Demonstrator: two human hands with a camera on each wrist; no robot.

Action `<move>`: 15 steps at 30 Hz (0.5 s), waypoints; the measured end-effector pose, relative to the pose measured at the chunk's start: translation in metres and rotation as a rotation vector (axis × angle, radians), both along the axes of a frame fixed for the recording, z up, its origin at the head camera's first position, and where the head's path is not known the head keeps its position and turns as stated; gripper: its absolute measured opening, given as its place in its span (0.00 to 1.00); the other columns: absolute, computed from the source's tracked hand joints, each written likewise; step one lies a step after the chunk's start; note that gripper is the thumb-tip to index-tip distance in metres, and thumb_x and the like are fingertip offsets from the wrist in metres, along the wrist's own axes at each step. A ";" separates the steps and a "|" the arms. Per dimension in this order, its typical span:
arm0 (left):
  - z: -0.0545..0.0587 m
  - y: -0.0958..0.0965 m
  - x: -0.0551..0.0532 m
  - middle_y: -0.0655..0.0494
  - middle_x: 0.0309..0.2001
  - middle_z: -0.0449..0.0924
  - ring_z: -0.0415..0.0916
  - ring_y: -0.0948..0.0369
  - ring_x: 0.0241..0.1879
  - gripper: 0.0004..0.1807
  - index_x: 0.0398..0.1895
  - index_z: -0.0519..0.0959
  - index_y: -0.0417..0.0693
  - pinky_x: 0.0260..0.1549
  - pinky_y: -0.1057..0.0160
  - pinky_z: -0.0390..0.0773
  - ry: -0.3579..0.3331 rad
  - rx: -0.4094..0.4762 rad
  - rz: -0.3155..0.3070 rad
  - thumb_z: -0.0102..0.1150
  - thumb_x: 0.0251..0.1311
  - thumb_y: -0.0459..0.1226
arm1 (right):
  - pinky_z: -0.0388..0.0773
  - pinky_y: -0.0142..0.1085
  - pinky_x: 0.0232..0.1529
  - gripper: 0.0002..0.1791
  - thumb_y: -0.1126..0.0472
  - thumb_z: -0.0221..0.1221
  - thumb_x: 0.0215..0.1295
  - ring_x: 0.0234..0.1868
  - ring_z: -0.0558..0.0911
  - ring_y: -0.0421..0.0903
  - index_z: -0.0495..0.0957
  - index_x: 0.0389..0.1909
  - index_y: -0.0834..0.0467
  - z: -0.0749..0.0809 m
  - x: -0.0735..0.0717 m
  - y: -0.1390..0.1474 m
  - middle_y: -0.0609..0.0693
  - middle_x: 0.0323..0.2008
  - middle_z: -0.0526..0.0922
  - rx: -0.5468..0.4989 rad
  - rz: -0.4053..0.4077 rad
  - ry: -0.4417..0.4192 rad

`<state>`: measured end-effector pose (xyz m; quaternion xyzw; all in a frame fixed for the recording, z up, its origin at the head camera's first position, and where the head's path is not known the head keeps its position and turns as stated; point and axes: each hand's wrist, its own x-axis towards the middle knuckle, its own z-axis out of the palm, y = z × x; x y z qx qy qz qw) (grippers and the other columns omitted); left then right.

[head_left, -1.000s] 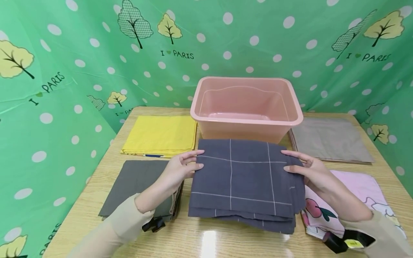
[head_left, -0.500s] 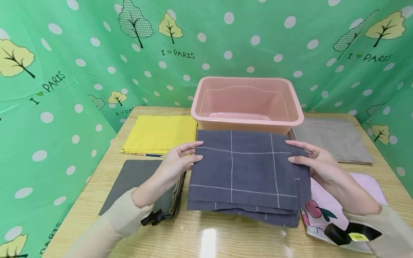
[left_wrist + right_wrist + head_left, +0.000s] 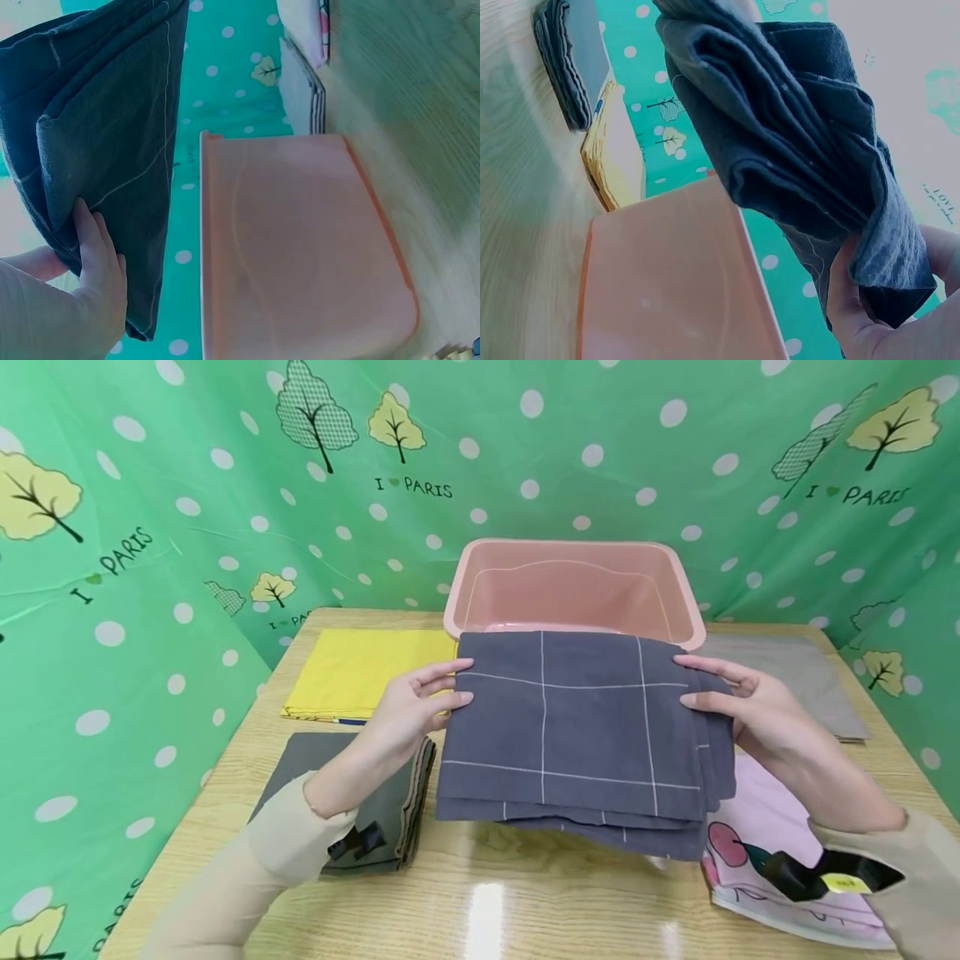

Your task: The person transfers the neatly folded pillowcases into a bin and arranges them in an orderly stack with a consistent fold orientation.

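Between both hands hangs a folded dark grey-blue cloth [image 3: 585,735] with thin white grid lines, held in the air above the table. My left hand [image 3: 408,710] pinches its left edge, thumb on top and fingers beneath. On the opposite edge, my right hand [image 3: 757,718] grips it the same way. The cloth's far edge overlaps the near rim of a pink plastic bin [image 3: 577,581] in the head view. Loose folded layers of the cloth [image 3: 780,127] show in the right wrist view. In the left wrist view, the left hand [image 3: 82,292] holds the lower part of the cloth.
A folded yellow cloth [image 3: 367,668] lies left of the bin, with a folded dark grey cloth [image 3: 382,810] nearer. On the right are a folded light grey cloth [image 3: 795,677] and a pink cloth [image 3: 780,802] with a fruit print. A green printed curtain [image 3: 480,460] hangs behind the table.
Both hands have raised the dark grid cloth and carried it forward toward the bin. It now covers the bin's front wall and part of its rim in the head view.
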<state>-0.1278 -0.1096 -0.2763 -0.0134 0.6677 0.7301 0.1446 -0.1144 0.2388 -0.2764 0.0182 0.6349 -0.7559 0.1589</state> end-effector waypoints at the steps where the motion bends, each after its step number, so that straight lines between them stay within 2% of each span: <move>1: 0.001 0.001 -0.002 0.54 0.39 0.66 0.68 0.68 0.30 0.25 0.57 0.69 0.42 0.26 0.72 0.73 0.000 0.001 0.000 0.54 0.53 0.26 | 0.78 0.34 0.29 0.22 0.74 0.53 0.57 0.28 0.82 0.43 0.80 0.42 0.44 0.001 -0.002 0.000 0.42 0.37 0.81 -0.003 -0.002 -0.002; 5: 0.007 0.002 -0.009 0.55 0.37 0.66 0.68 0.68 0.27 0.24 0.56 0.69 0.44 0.23 0.71 0.71 0.001 0.004 -0.005 0.54 0.53 0.27 | 0.78 0.35 0.28 0.21 0.73 0.53 0.57 0.28 0.82 0.44 0.80 0.42 0.44 0.007 -0.009 0.002 0.42 0.37 0.81 -0.008 -0.009 -0.018; 11: 0.013 0.005 -0.021 0.55 0.36 0.69 0.70 0.67 0.27 0.25 0.57 0.68 0.42 0.27 0.69 0.74 0.002 0.032 -0.005 0.53 0.53 0.26 | 0.78 0.35 0.28 0.21 0.73 0.54 0.56 0.29 0.82 0.44 0.80 0.40 0.44 0.014 -0.022 0.003 0.43 0.36 0.82 -0.022 -0.003 -0.039; 15: 0.015 0.007 -0.029 0.54 0.37 0.67 0.70 0.68 0.26 0.25 0.57 0.68 0.41 0.27 0.69 0.74 -0.013 0.045 0.012 0.53 0.53 0.25 | 0.78 0.34 0.29 0.19 0.73 0.54 0.56 0.30 0.82 0.43 0.81 0.39 0.46 0.017 -0.029 0.003 0.43 0.35 0.82 -0.026 -0.002 -0.028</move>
